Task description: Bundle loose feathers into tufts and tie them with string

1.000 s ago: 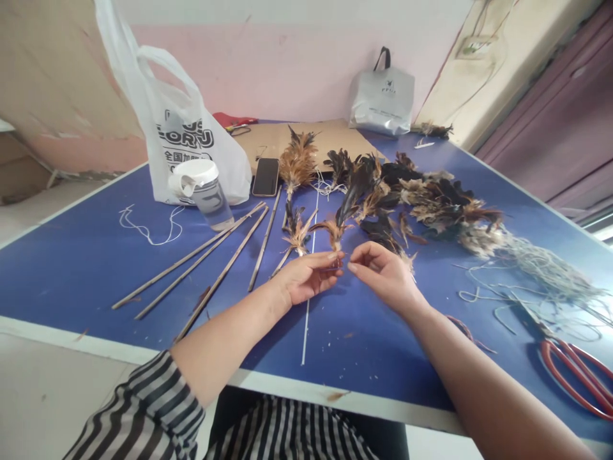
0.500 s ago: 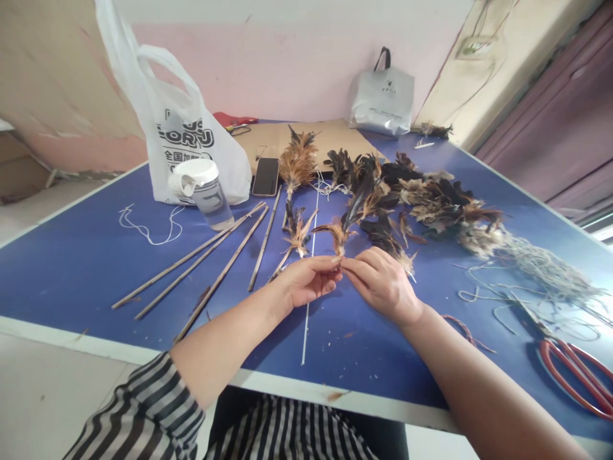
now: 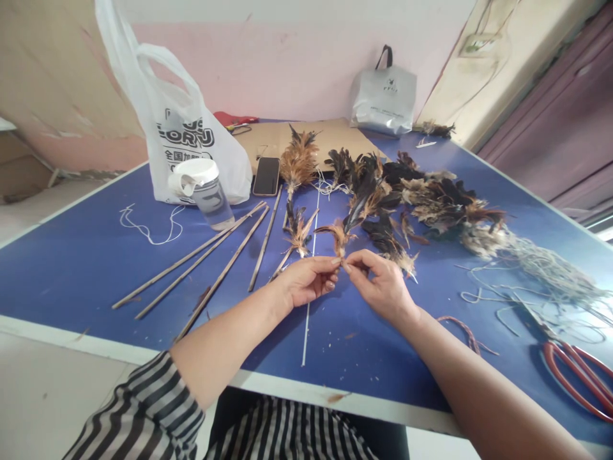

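Note:
My left hand (image 3: 313, 280) pinches the pale base of a small feather bunch (image 3: 341, 237), whose brown and black feathers point up and away. Against the same base, the fingertips of my right hand (image 3: 378, 278) are pressed together; whatever they grip there is too small to make out. Just left of it, another small feather bunch (image 3: 299, 236) lies near a stick. A black feather bunch with a pale base (image 3: 389, 243) rests beyond my right hand.
Wooden sticks (image 3: 225, 271), a water cup (image 3: 205, 191), a white plastic bag (image 3: 191, 140) and a phone (image 3: 266, 176) are at left. Piled feathers (image 3: 431, 198), tangled string (image 3: 550, 268) and red-handled scissors (image 3: 569, 367) lie at right. A silver bag (image 3: 383, 99) stands behind.
My right hand has turned a little, its thumb and index finger now showing more clearly at the bunch's base. My left hand has hardly moved.

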The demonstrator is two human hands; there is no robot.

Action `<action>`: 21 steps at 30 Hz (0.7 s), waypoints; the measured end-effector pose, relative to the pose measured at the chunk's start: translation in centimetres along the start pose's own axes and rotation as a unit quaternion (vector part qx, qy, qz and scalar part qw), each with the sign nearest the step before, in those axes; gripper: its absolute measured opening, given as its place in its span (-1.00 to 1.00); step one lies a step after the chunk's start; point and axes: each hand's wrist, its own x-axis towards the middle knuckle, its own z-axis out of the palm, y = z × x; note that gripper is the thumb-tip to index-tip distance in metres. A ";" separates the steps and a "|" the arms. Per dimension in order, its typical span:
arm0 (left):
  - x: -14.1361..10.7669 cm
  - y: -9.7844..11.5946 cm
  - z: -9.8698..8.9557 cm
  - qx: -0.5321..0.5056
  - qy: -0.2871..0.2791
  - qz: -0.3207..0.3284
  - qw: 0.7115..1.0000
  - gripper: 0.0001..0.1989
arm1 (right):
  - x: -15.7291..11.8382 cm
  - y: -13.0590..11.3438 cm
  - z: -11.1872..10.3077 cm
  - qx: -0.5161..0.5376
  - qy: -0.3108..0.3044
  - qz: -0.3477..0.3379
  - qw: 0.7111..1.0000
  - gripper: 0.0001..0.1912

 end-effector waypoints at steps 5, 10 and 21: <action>0.0 -0.3 0.0 0.040 0.018 0.027 0.999 -0.95 | -0.1 0.0 0.0 -0.019 0.015 -0.009 1.000 -0.92; -0.2 -0.7 0.5 0.088 0.025 0.046 0.995 -0.94 | -0.3 -0.4 0.0 0.003 0.003 0.045 0.999 -0.91; -0.1 0.4 -0.2 0.018 0.027 -0.032 0.999 -0.91 | 0.3 1.1 -1.4 -0.061 -0.040 -0.106 0.992 -0.75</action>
